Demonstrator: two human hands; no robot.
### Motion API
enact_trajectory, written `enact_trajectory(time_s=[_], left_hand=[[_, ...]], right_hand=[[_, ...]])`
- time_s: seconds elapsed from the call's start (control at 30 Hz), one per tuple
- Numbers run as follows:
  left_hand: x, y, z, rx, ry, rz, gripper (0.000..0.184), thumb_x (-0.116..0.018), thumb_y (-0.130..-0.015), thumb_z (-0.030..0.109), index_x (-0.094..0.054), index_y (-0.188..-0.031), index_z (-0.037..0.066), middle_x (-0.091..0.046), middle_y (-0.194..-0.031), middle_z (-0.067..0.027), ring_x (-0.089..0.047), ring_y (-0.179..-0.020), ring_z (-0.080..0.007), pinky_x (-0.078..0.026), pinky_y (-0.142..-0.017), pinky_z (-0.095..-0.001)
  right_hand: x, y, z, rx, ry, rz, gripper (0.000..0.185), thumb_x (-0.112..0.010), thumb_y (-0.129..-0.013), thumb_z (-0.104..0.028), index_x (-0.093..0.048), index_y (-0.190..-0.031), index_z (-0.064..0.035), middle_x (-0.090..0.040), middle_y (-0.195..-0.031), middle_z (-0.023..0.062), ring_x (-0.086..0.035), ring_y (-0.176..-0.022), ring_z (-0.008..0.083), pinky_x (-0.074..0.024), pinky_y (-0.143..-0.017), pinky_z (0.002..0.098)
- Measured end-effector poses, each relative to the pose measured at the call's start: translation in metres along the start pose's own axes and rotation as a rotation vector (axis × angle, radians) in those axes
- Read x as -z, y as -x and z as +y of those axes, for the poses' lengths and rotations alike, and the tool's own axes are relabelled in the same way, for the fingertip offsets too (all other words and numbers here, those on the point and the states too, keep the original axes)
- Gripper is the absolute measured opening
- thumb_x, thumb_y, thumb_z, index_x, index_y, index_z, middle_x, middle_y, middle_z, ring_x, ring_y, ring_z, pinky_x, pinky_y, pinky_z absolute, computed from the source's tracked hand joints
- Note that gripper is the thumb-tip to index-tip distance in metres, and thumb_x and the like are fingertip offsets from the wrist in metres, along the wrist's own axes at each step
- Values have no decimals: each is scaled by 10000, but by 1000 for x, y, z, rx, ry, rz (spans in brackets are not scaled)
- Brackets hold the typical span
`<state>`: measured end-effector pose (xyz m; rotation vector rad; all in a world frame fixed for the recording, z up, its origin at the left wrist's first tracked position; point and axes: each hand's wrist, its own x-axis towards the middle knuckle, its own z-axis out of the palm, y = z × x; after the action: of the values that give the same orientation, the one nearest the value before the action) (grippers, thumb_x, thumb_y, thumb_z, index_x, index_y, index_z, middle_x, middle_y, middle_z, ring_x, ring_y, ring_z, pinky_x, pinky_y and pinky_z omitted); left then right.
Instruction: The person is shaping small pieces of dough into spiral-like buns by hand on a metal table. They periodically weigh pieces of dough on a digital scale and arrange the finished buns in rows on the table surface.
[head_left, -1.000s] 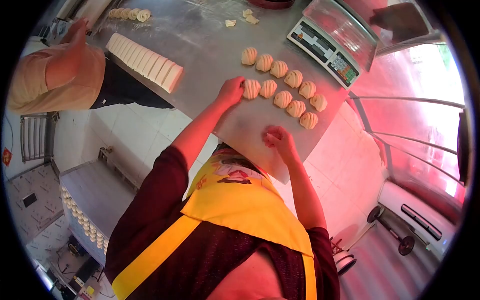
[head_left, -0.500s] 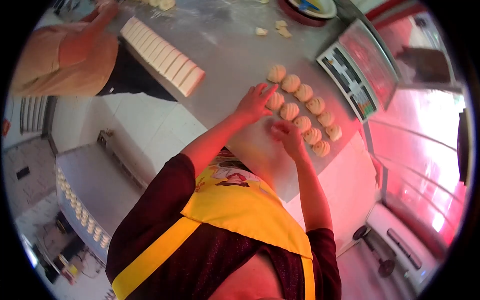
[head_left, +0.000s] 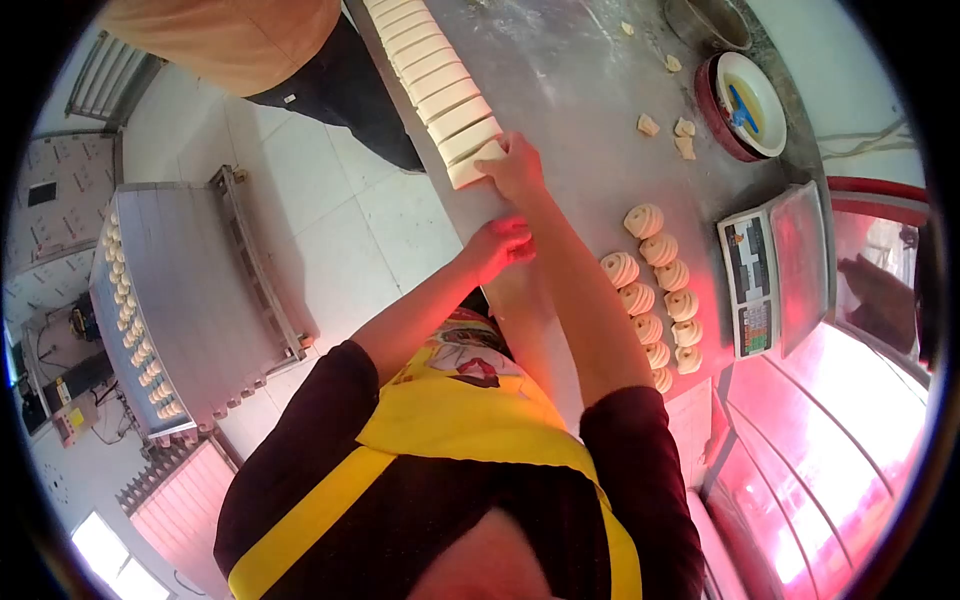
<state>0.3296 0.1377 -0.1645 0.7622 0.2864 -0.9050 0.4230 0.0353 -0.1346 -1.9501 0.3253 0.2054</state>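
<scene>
My right hand reaches across to the near end of a long row of cut dough slices. Its thumb and fingers close on the end dough slice, which still lies against the row. Just below the right wrist is my left hand, over the table's near edge, its fingers loosely bent and apart with nothing visible in them. To the right of my right forearm, twisted dough rolls stand in two lines on the metal table; the forearm is close to the nearer line.
A digital scale stands right of the rolls. Behind are dough scraps, a white bowl with a blue-handled tool, and a metal pot. Another person stands at the left. A tray with shaped dough is lower left.
Both hands have moved left, away from the twisted rolls. My right hand has taken hold of the end dough slice. The view has turned, so table and rolls appear farther right.
</scene>
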Motion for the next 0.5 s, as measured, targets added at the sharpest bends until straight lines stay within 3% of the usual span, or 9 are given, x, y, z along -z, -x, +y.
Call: enact_trajectory(time_s=[0.07, 0.1, 0.13, 0.2, 0.3, 0.33, 0.4, 0.5], left_hand=[[0, -8, 8, -201, 230, -130, 350, -583, -856, 34, -515, -1196, -15, -594, -1103, -104, -580, -1004, -184, -480, -829, -297], [-2, -12, 10, -297, 350, -200, 342, -584, -848, 24, -524, -1184, -11, -590, -1115, -100, -575, -1017, -182, -476, -831, -290], [-9, -10, 12, -281, 241, -163, 346, -578, -840, 15, -527, -1182, -4, -588, -1119, -91, -575, -1012, -178, -476, -823, -289], [-30, -1, 20, -232, 4, -113, 355, -567, -825, -4, -533, -1178, 11, -584, -1127, -75, -577, -1003, -170, -476, -807, -289], [-59, 17, 4, 12, -617, -298, 380, -553, -809, -21, -523, -1186, 23, -567, -1148, -55, -565, -1028, -157, -473, -829, -298], [-67, 21, -2, -13, -776, -409, 386, -530, -826, 14, -492, -1209, 51, -553, -1169, -60, -552, -1069, -174, -438, -934, -325], [-82, 34, -25, 34, -614, -487, 380, -543, -854, 56, -467, -1227, 41, -556, -1155, -62, -554, -1057, -171, -438, -932, -326], [-105, 51, -64, 100, -474, -597, 371, -555, -901, 154, -455, -1238, 38, -560, -1149, -80, -561, -1047, -179, -445, -917, -332]], right_hand=[[28, 35, -19, -68, 54, -21, 495, -800, -659, -239, -540, -993, 19, -606, -894, 104, -591, -811, 219, -492, -740, 314], [41, 59, -14, -38, -111, 72, 454, -778, -690, -203, -546, -1011, 18, -608, -898, 97, -591, -828, 209, -493, -754, 304], [58, 84, -7, -10, -272, 166, 415, -755, -720, -168, -551, -1030, 18, -610, -901, 89, -591, -844, 199, -493, -769, 293], [78, 124, 56, -31, -328, 125, 394, -697, -779, -122, -544, -1110, 27, -604, -969, 102, -593, -900, 210, -501, -804, 313], [111, 198, 61, -390, -669, -270, 427, -664, -818, -116, -509, -1179, 52, -583, -1039, 118, -589, -958, 224, -506, -844, 342], [117, 220, 58, -391, -833, -177, 414, -656, -828, -122, -513, -1174, 57, -584, -1050, 120, -590, -964, 227, -508, -850, 350], [122, 262, 51, -370, -1166, 13, 390, -641, -849, -132, -521, -1162, 68, -586, -1072, 123, -593, -975, 232, -511, -861, 365], [102, 303, 87, -314, -1346, 200, 386, -649, -858, -151, -537, -1155, 69, -597, -1050, 102, -592, -940, 207, -498, -842, 334]])
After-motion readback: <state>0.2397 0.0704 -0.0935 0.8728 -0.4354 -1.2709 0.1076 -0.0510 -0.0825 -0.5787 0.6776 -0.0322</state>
